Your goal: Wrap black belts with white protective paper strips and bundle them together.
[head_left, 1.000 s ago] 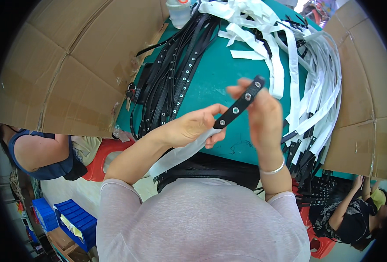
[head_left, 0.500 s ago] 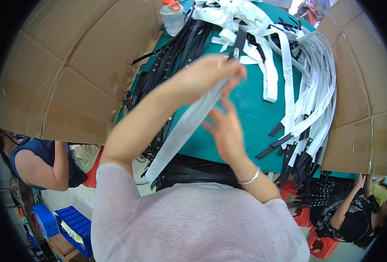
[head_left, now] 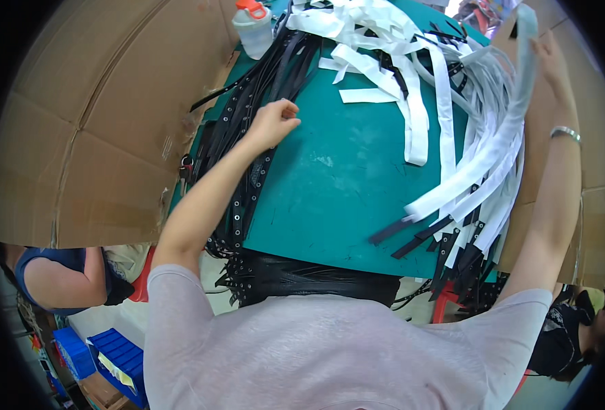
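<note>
Left hand (head_left: 273, 123), fingers curled together, rests on the black studded straps (head_left: 248, 137) along the bench's (head_left: 330, 198) left edge. Right hand (head_left: 548, 58), closed on a white strip (head_left: 500, 147), lifts it over the bench's right edge.

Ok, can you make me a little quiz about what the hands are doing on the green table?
1. True or false: the left hand rests on the pile of black studded straps.
2. Which hand is raised at the far right with a white strip? A) left B) right C) neither
3. Fill in: the bottle at the far edge of the green mat has an orange ____.

Key: 1 true; 2 B, the right hand; 3 cap.
</note>
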{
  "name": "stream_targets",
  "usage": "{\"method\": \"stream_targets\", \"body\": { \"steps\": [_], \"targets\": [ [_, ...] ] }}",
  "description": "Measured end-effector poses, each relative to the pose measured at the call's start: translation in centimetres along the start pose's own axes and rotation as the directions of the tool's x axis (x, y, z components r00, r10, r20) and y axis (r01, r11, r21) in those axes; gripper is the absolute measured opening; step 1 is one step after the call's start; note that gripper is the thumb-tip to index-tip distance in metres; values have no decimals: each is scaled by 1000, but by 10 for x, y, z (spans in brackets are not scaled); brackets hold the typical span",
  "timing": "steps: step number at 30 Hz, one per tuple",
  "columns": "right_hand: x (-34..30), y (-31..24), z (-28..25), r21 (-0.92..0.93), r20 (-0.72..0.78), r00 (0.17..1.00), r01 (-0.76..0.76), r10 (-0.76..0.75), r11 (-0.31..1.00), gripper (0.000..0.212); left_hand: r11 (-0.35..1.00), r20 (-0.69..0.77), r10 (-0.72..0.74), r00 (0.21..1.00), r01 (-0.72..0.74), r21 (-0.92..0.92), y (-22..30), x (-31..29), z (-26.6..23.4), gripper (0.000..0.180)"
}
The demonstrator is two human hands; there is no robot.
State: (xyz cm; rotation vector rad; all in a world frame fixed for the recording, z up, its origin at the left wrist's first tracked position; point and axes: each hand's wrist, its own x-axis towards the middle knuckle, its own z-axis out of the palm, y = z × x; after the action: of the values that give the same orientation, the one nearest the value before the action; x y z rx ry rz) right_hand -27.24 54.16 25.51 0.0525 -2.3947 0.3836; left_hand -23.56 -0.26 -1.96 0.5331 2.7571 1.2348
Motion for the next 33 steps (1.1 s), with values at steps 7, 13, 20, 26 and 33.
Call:
{"method": "stream_targets", "body": {
  "steps": [7, 13, 20, 26, 33],
  "targets": [
    [-103, -141, 114, 303, -15, 970, 236, -243, 923, 30, 845, -238, 474, 848, -363, 393, 21, 77, 86, 27],
    [-229, -181, 165, 473, 371, 927, -132, -61, 871, 25, 764, -59, 367, 928, -264, 589, 23, 98, 90, 5],
    [-287, -210, 185, 533, 424, 904, -288, 43, 796, 20, 984, -649, 177, 740, -146, 103, 67, -99, -48, 12],
    [-308, -322, 242, 591, 498, 857, -223, -134, 775, 19, 969, -960, 234, 157, 47, 244, 77, -317, -179, 14],
    [-287, -411, 300, 495, 488, 872, -299, 24, 816, 37, 939, -957, 289, 32, -202, 277, 143, -482, -254, 22]
  ]
}}
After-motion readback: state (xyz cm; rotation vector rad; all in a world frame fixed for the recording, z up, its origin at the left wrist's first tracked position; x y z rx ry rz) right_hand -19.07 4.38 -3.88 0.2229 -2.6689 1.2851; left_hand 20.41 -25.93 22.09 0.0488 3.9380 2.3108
